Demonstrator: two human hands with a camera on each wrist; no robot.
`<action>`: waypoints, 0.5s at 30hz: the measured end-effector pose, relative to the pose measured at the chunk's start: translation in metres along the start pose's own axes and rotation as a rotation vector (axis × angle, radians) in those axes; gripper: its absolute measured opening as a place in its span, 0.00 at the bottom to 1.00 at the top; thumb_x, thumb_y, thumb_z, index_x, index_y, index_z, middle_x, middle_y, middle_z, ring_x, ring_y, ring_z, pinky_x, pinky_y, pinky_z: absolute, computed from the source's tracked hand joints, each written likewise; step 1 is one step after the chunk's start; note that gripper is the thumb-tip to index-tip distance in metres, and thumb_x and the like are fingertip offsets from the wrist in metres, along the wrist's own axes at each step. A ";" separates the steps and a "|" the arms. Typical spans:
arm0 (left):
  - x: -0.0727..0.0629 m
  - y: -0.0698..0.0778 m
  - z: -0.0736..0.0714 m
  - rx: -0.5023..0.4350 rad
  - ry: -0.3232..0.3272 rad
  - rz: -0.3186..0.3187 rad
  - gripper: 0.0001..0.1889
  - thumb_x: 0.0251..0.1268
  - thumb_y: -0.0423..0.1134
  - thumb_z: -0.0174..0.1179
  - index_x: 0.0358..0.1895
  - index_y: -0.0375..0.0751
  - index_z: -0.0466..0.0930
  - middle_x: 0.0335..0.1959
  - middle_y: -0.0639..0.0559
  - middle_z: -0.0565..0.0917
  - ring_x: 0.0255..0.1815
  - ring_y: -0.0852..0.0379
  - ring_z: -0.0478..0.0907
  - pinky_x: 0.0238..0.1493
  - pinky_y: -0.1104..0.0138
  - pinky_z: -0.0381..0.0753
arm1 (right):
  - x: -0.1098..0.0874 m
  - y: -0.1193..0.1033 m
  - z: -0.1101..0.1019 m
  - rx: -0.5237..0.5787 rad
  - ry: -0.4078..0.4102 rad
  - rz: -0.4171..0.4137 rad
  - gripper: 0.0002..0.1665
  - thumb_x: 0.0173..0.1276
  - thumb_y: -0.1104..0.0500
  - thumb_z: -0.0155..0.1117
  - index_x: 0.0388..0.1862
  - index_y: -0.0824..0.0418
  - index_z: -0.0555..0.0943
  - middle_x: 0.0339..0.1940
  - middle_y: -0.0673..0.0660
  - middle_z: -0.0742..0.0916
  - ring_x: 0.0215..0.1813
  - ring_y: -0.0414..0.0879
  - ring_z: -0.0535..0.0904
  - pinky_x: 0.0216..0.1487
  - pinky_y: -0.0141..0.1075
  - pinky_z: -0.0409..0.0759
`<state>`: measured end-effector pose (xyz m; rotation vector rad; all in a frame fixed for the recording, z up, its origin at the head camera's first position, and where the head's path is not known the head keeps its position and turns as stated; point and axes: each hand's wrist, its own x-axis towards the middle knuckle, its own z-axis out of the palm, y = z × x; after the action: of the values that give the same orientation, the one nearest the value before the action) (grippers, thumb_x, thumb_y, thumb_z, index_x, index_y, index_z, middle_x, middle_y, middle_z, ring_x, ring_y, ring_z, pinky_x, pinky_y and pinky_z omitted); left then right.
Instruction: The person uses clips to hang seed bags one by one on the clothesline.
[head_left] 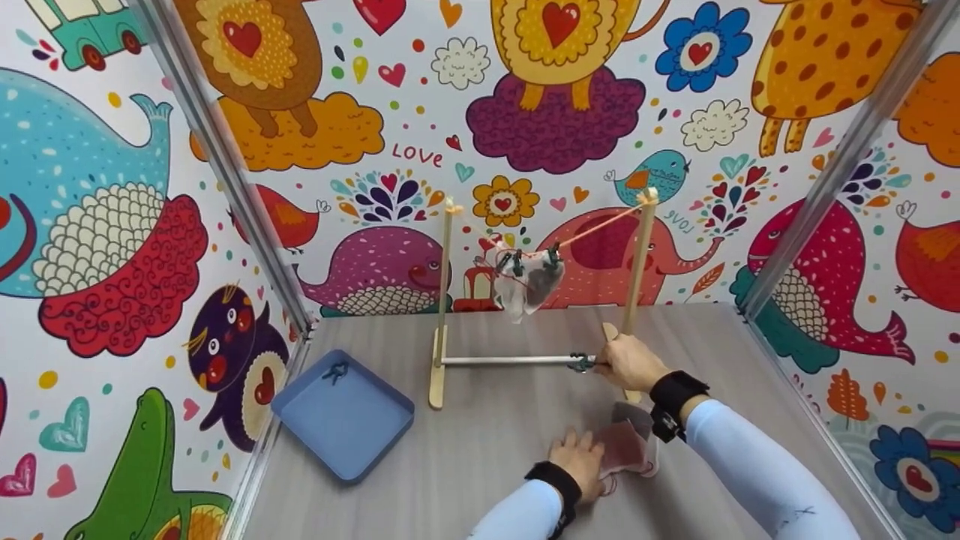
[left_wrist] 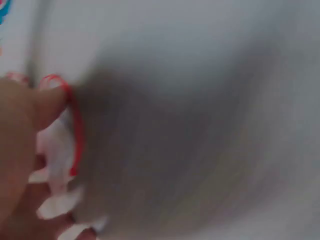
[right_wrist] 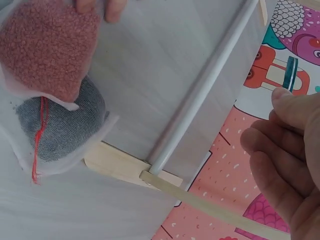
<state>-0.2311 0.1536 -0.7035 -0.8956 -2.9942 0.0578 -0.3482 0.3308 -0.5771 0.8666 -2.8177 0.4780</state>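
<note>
In the head view, my right hand [head_left: 630, 364] is beside the right post of a small wooden rack [head_left: 636, 262]. It pinches a dark green clip [right_wrist: 290, 72] between thumb and forefinger; the other fingers curl loosely. My left hand [head_left: 577, 461] lies low over the table with fingers extended, touching a white mesh bag of reddish granules [right_wrist: 50, 47]. A red drawstring [left_wrist: 77, 130] runs by the thumb in the blurred left wrist view. Partly under that bag lies another mesh bag, with dark granules [right_wrist: 65, 125]. Further mesh bags [head_left: 529, 281] hang clipped on the rack's cord.
A blue tray [head_left: 341, 427] stands at left with a dark clip [head_left: 335, 373] inside. The rack's white crossbar [head_left: 517, 361] spans its two wooden feet. An orange cord [head_left: 600, 226] sags between the post tops. Patterned walls in metal frames enclose the table [head_left: 480, 435].
</note>
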 end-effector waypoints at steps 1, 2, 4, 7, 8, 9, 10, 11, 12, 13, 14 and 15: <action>0.000 0.004 0.001 0.032 0.018 -0.018 0.32 0.61 0.70 0.76 0.67 0.67 0.84 0.66 0.62 0.85 0.67 0.55 0.80 0.58 0.59 0.84 | 0.000 0.000 0.001 0.004 0.001 -0.007 0.05 0.66 0.67 0.83 0.30 0.62 0.95 0.24 0.53 0.93 0.24 0.35 0.77 0.25 0.32 0.81; 0.000 0.007 0.001 0.054 0.043 -0.037 0.29 0.61 0.70 0.76 0.63 0.67 0.86 0.63 0.63 0.85 0.63 0.56 0.81 0.55 0.60 0.84 | 0.000 0.000 0.001 0.002 0.010 -0.015 0.05 0.65 0.67 0.83 0.29 0.61 0.95 0.24 0.53 0.93 0.24 0.35 0.78 0.25 0.32 0.81; 0.000 0.011 0.001 0.090 0.086 -0.054 0.23 0.62 0.66 0.77 0.57 0.67 0.87 0.55 0.63 0.86 0.56 0.59 0.81 0.51 0.63 0.84 | -0.002 0.001 0.003 -0.015 0.032 -0.042 0.06 0.63 0.68 0.84 0.27 0.61 0.94 0.23 0.53 0.93 0.24 0.35 0.78 0.24 0.32 0.78; 0.000 0.011 0.001 0.123 0.134 -0.052 0.15 0.63 0.60 0.77 0.50 0.66 0.90 0.47 0.63 0.88 0.48 0.60 0.83 0.45 0.66 0.85 | -0.003 0.002 0.006 -0.030 0.055 -0.080 0.08 0.60 0.69 0.84 0.25 0.60 0.93 0.21 0.52 0.92 0.23 0.33 0.76 0.22 0.31 0.74; 0.000 0.011 0.002 0.119 0.151 -0.050 0.14 0.62 0.59 0.78 0.48 0.65 0.91 0.45 0.63 0.89 0.46 0.61 0.83 0.42 0.66 0.85 | -0.004 0.003 0.007 -0.021 0.054 -0.081 0.08 0.60 0.69 0.84 0.25 0.60 0.93 0.21 0.52 0.92 0.23 0.33 0.75 0.22 0.30 0.73; 0.000 0.010 0.002 0.114 0.166 -0.050 0.13 0.61 0.58 0.79 0.46 0.65 0.91 0.43 0.63 0.89 0.44 0.61 0.83 0.40 0.66 0.85 | -0.004 0.003 0.007 -0.011 0.049 -0.077 0.08 0.60 0.69 0.84 0.25 0.60 0.93 0.21 0.52 0.92 0.23 0.33 0.75 0.22 0.29 0.72; 0.001 0.008 0.004 0.103 0.183 -0.051 0.13 0.58 0.58 0.81 0.43 0.65 0.92 0.41 0.64 0.90 0.42 0.61 0.83 0.38 0.66 0.85 | -0.004 0.003 0.008 -0.001 0.043 -0.072 0.08 0.61 0.69 0.84 0.25 0.61 0.93 0.21 0.53 0.92 0.23 0.33 0.75 0.23 0.29 0.72; 0.001 0.007 0.004 0.083 0.200 -0.055 0.14 0.54 0.59 0.83 0.40 0.64 0.93 0.38 0.64 0.91 0.40 0.61 0.83 0.37 0.66 0.85 | -0.005 0.003 0.008 0.004 0.038 -0.067 0.07 0.61 0.69 0.84 0.26 0.61 0.93 0.21 0.53 0.92 0.23 0.33 0.75 0.23 0.29 0.73; 0.002 0.005 0.003 0.057 0.214 -0.059 0.15 0.50 0.60 0.85 0.38 0.64 0.93 0.36 0.64 0.92 0.38 0.61 0.84 0.35 0.66 0.86 | -0.005 0.004 0.008 0.008 0.034 -0.064 0.07 0.61 0.69 0.84 0.26 0.61 0.94 0.22 0.53 0.92 0.23 0.33 0.77 0.23 0.30 0.74; 0.003 0.003 0.002 0.028 0.222 -0.064 0.15 0.47 0.59 0.87 0.36 0.63 0.94 0.34 0.63 0.92 0.36 0.60 0.85 0.34 0.66 0.87 | -0.005 0.004 0.009 0.005 0.031 -0.062 0.07 0.61 0.69 0.84 0.27 0.61 0.94 0.22 0.53 0.93 0.23 0.34 0.78 0.23 0.30 0.75; 0.006 0.000 0.000 0.003 0.227 -0.069 0.14 0.47 0.58 0.87 0.34 0.63 0.94 0.33 0.62 0.93 0.34 0.60 0.86 0.33 0.65 0.88 | -0.005 0.005 0.009 0.003 0.030 -0.059 0.07 0.61 0.69 0.84 0.27 0.61 0.94 0.22 0.54 0.93 0.24 0.34 0.79 0.23 0.31 0.77; 0.008 -0.003 -0.004 -0.021 0.222 -0.074 0.12 0.48 0.56 0.87 0.33 0.62 0.95 0.32 0.62 0.93 0.34 0.60 0.87 0.33 0.65 0.88 | -0.005 0.006 0.009 -0.003 0.030 -0.059 0.06 0.61 0.69 0.84 0.27 0.61 0.94 0.23 0.54 0.93 0.24 0.35 0.80 0.23 0.32 0.78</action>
<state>-0.2393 0.1559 -0.6994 -0.7386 -2.8217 -0.0699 -0.3476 0.3348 -0.5885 0.9317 -2.7562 0.4742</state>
